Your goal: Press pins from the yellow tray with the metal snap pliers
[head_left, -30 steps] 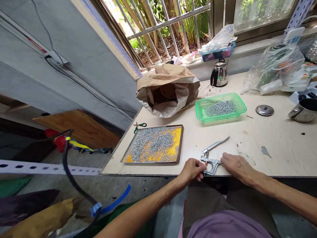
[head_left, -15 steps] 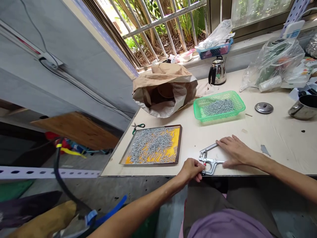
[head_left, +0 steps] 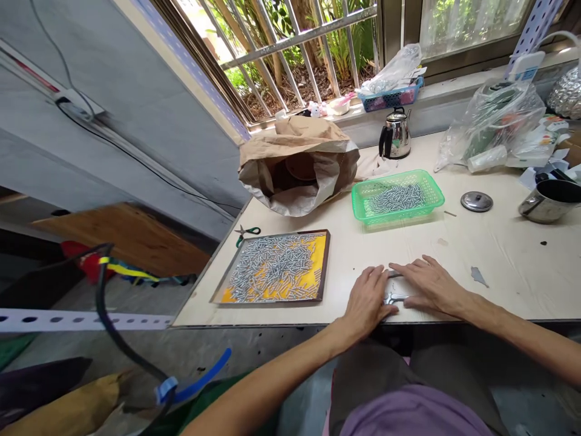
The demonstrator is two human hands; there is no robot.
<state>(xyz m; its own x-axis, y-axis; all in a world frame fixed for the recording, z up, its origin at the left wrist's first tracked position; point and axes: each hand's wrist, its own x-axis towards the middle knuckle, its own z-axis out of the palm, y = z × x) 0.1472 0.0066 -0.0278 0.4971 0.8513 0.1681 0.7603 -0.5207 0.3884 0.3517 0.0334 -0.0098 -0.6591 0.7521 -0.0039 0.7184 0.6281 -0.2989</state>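
Near the table's front edge lies a pair of silver pliers (head_left: 396, 298), mostly covered by both hands. My left hand (head_left: 368, 301) closes over the head of the pliers, hiding it. My right hand (head_left: 431, 286) grips the two handles, fingers on the upper one and thumb by the lower one. To the left sits a shallow tray (head_left: 325, 266) with a yellow bottom, where many small silver ribbed pieces (head_left: 272, 266) are spread. A green plastic basket (head_left: 361, 213) farther back holds a heap of similar silver pieces (head_left: 399, 198).
Green-handled scissors (head_left: 248, 231) lie behind the tray. An open brown paper bag (head_left: 297, 163) stands at the back left. A steel kettle (head_left: 396, 134), a round lid (head_left: 476, 201), a metal pot (head_left: 544, 203) and a clear plastic bag (head_left: 490, 124) occupy the back and right.
My left hand has shifted from pinching at the front end of the pliers to lying over their head. My right hand stays on the handles. The view has shifted slightly.
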